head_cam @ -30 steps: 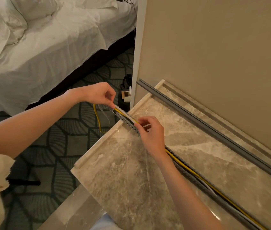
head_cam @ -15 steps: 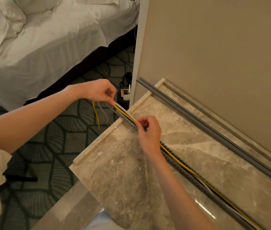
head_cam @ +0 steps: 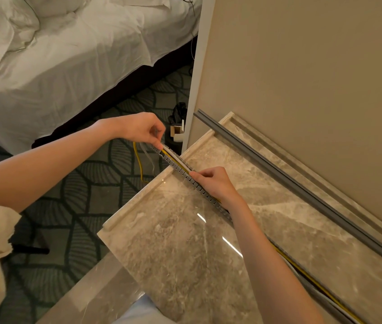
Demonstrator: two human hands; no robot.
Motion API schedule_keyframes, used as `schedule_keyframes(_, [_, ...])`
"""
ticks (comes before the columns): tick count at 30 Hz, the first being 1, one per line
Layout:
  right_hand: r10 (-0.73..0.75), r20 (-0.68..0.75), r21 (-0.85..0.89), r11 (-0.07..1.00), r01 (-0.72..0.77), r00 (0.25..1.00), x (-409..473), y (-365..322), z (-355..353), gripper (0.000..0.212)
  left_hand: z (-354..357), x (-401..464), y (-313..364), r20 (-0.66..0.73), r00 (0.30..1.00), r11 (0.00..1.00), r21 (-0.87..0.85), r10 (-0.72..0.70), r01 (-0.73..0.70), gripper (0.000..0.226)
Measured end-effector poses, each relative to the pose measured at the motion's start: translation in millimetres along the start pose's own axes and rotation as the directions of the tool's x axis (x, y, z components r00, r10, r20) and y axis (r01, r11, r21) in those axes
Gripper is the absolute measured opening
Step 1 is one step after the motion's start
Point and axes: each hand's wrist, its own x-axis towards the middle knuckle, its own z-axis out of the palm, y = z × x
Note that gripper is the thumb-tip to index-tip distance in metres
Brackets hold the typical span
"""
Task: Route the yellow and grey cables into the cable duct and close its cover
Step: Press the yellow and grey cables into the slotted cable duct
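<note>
A slotted grey cable duct [head_cam: 186,177] lies diagonally on the marble top [head_cam: 180,251], its far end sticking out past the edge. A yellow cable [head_cam: 138,163] and a pale grey cable [head_cam: 176,156] run inside it and hang down off that end. My left hand [head_cam: 142,129] pinches the cables at the duct's far end. My right hand [head_cam: 215,183] grips the duct a little nearer, fingers curled over it. The yellow cable shows again in the duct [head_cam: 302,271] past my right forearm. The long grey cover [head_cam: 302,190] lies apart by the wall.
A beige wall [head_cam: 314,78] rises behind the marble top. A bed with white sheets [head_cam: 56,59] stands at the upper left over patterned carpet [head_cam: 87,192]. A small box [head_cam: 177,132] sits on the floor by the wall corner.
The view has shifted slightly. Both hands stay on the duct's far end, and more of the duct shows between them now.
</note>
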Motion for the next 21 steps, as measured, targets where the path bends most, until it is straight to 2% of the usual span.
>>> schedule_keyframes(2, [-0.063,-0.006,-0.045,0.997,0.063,0.998,-2,4,3,0.024,0,-1,0,-0.003,1.0,1.0,0.002,0.001,-0.001,0.013])
schedule_keyframes(6, [-0.195,-0.13,-0.306,0.941,0.147,0.972,-10,17,10,0.031,5,-5,-3,-0.077,0.995,0.998,-0.006,-0.068,0.068,0.023])
schedule_keyframes(9, [-0.191,-0.155,-0.297,0.945,0.138,0.969,-10,16,11,0.031,8,-5,-5,-0.16,0.977,0.988,-0.081,-0.144,0.132,0.034])
schedule_keyframes(16, [-0.256,-0.191,-0.343,0.922,0.18,0.948,-12,21,14,0.032,10,-8,-22,-0.01,0.99,0.924,-0.361,-0.141,0.128,0.024])
schedule_keyframes(21, [-0.271,-0.187,-0.348,0.917,0.195,0.944,-10,24,14,0.034,11,-11,-30,0.029,0.988,0.899,-0.412,-0.152,0.15,0.024])
